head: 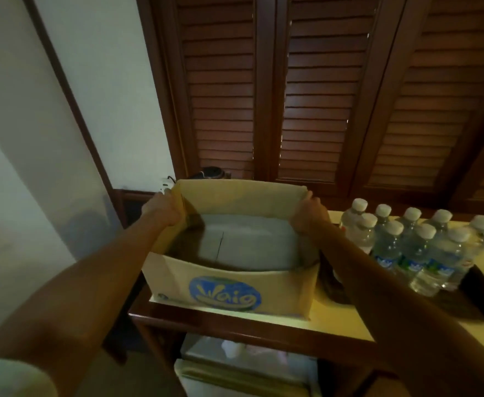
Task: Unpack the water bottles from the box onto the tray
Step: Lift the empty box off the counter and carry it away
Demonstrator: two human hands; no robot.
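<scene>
A tan cardboard box (235,293) with a blue round logo stands on the left end of the counter. Its inside shows only a bare grey bottom. My left hand (163,209) grips the far left corner of the box's rear flap. At the far right corner, my right hand (309,214) grips the same flap. Several clear water bottles (415,247) with white caps stand upright in rows to the right of the box, on a dark tray (481,299).
The pale yellow counter top (341,316) has a dark wooden edge. Dark wooden louvred doors (315,96) rise behind it. A black kettle (210,173) sits behind the box. A white mini fridge (243,373) stands below the counter. A white wall is at left.
</scene>
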